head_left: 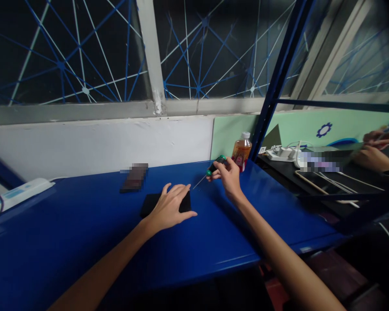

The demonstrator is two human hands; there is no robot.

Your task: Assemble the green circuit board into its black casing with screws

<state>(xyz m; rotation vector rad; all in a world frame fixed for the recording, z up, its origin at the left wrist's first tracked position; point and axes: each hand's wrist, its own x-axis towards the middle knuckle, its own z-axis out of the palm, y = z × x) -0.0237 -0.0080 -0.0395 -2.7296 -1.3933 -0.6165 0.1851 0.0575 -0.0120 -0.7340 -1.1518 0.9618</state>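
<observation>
My left hand point(171, 205) lies with spread fingers over a flat black rectangular object point(150, 204) on the blue table point(84, 242). The hand hides much of that object, and its kind does not show. In my right hand point(228, 175) is a screwdriver point(218, 165) with a black and green handle, the fingers closed round the handle. Its thin metal shaft slants down to the left, the tip close to my left fingertips, just beyond the black object's right edge. A tiny dark speck point(199, 190), too small to name, sits near the tip.
A dark, partly pixelated slab point(134, 178) lies at the back left. White power strips stand at the far left point(19, 196) and right point(283, 153). A drink bottle point(242, 151) is by the blue post point(272, 95). Another person's hands point(381, 149) are at the right table.
</observation>
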